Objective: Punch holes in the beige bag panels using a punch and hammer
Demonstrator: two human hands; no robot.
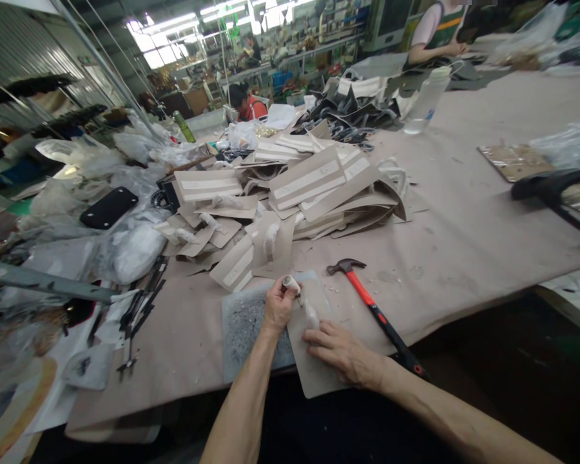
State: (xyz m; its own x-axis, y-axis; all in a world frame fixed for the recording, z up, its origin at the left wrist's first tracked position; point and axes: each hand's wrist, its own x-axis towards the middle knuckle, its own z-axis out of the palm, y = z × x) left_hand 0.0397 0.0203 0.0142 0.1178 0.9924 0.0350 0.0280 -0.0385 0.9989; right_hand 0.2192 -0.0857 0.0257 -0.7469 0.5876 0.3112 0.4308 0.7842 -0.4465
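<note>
My left hand [279, 305] is closed, its thumb and fingers pinching a small white roll [290, 283] with a round hollow-looking end. Below it lies a beige panel [314, 374] with rounded corners, tilted across a worn grey board [246, 332]. A lump wrapped in clear plastic [310, 314] sits on the panel, perhaps a handle. My right hand [341, 351] rests on the panel with fingers stretched out, their tips beside the wrapped lump. To the right, a claw hammer [374, 308] with a red and black handle lies on the table.
A heap of beige panels with white strips [309, 180] lies ahead. Plastic bags [140, 251] crowd the left, near black-handled tools [142, 309]. A water bottle [428, 100] stands behind, and a black frame-like part [555, 196] lies right. Another person [437, 35] works at the far side.
</note>
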